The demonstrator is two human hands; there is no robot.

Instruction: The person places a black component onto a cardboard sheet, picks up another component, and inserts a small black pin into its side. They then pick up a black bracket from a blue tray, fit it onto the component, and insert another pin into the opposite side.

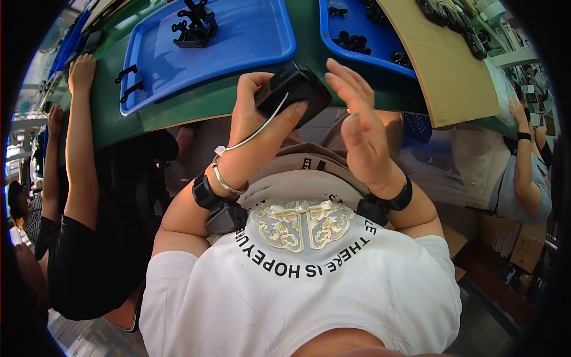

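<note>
A black box-shaped plastic part (303, 89) is gripped in my left hand (253, 119), above the near edge of the green table. My left thumb lies along its near side, and the fingers are partly hidden behind it. A thin white cord (262, 126) runs from my left wrist across the hand and over the part. My right hand (361, 122) is raised just right of the part, apart from it, with fingers stretched out and nothing in it.
On the green table (160, 122) a blue tray (250, 50) holds black brackets (196, 27); another bracket (129, 82) hangs over its left rim. A second blue tray (386, 62) has small black parts. Cardboard (452, 77) lies at right. A co-worker's arm (82, 131) rests at left.
</note>
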